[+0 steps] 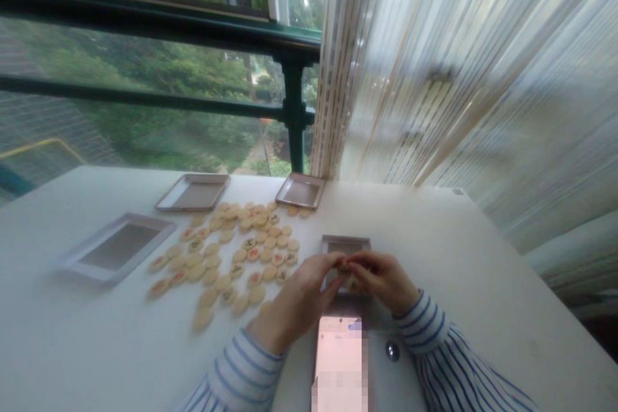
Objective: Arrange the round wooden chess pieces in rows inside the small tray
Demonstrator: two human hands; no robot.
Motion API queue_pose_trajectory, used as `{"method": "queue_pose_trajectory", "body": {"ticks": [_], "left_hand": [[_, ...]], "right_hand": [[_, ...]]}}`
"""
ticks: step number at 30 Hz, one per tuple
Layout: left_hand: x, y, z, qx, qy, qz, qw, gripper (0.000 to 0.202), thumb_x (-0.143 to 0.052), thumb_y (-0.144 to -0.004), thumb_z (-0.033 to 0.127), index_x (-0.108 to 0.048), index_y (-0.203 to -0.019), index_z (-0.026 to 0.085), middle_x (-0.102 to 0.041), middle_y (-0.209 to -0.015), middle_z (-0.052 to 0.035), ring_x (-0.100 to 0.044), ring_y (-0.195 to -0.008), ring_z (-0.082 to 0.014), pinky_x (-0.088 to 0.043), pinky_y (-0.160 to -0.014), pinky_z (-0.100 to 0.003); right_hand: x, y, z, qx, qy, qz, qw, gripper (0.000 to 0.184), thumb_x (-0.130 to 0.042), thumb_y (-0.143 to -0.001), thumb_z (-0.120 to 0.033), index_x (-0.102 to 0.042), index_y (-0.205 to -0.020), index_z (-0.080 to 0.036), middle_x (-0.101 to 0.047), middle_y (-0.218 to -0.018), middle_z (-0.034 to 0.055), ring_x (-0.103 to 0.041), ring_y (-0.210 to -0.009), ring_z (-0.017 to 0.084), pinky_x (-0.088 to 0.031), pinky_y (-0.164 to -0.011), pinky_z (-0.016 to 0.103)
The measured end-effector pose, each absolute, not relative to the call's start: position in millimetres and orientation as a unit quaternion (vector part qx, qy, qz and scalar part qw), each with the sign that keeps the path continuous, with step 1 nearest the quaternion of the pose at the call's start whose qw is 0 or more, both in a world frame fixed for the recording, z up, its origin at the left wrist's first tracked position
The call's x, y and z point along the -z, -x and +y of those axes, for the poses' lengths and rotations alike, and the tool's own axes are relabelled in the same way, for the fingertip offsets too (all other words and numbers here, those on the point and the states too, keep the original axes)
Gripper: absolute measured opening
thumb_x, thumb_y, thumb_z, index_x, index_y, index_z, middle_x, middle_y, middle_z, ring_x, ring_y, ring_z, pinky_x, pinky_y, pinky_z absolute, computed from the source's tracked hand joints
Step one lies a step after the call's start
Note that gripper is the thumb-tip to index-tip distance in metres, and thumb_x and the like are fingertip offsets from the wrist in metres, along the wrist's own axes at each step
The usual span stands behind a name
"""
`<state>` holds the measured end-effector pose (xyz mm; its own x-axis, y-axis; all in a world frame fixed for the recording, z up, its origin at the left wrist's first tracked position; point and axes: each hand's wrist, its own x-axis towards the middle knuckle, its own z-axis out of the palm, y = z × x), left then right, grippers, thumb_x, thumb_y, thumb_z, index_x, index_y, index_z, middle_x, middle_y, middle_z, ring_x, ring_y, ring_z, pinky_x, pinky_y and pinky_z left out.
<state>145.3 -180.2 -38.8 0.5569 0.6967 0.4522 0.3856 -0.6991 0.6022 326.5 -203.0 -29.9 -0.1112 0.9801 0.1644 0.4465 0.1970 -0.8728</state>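
Both my hands meet over a small shallow tray [346, 239] on the white table. My left hand [309, 296] has its thumb and fingers pinched around a round wooden xiangqi piece [344, 268]. My right hand [383, 280] pinches at the same piece from the other side. Another xiangqi piece [354, 285] with a dark mark lies in the tray under my right fingers. To the left spreads a loose pile of round xiangqi pieces [253, 254], some with red or black characters, others plain side up. My hands cover much of the tray.
A phone [340, 360] with its screen lit lies in front of the tray, with a small shiny dark oval object [393, 351] to its right. Three more trays stand beyond the pile: one left [164, 226], two at the back [222, 188] [316, 196]. A string curtain [386, 77] hangs behind.
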Motion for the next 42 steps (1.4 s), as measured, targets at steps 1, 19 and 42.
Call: {"method": "queue_pose_trajectory", "body": {"ticks": [1, 19, 42], "left_hand": [[39.5, -145.3, -180.3, -0.351, -0.852, 0.318, 0.224, 0.032, -0.052, -0.083, 0.021, -0.046, -0.114, 0.022, -0.061, -0.102, -0.0044, -0.057, -0.097, -0.0158, -0.046, -0.085, -0.031], [34.3, -140.1, -175.4, -0.351, -0.833, 0.348, 0.247, 0.022, -0.054, -0.082, 0.026, -0.062, -0.101, 0.021, -0.067, -0.086, -0.0030, -0.061, -0.080, -0.0151, -0.047, -0.075, -0.029], [34.6, -140.3, -173.7, -0.376, -0.764, 0.345, 0.394, 0.022, -0.051, -0.083, 0.027, -0.062, -0.102, 0.022, -0.066, -0.100, -0.0030, -0.060, -0.092, -0.0149, -0.048, -0.083, -0.028]], "right_hand": [[30.5, -326.4, -202.8, -0.349, 0.533, -0.658, 0.400, 0.019, -0.055, -0.079, -0.030, -0.067, -0.086, -0.017, -0.068, -0.075, 0.0037, -0.061, -0.070, 0.014, -0.048, -0.065, 0.025], [33.0, -324.0, -205.0, -0.420, 0.520, -0.580, 0.466, 0.029, -0.060, -0.075, -0.036, -0.068, -0.096, -0.017, -0.069, -0.088, 0.0062, -0.063, -0.081, 0.019, -0.052, -0.072, 0.032], [34.1, -323.8, -207.2, -0.333, 0.513, -0.672, 0.418, 0.031, -0.061, -0.075, -0.028, -0.058, -0.105, -0.018, -0.067, -0.077, 0.0021, -0.055, -0.055, 0.008, -0.043, -0.050, 0.020]]}}
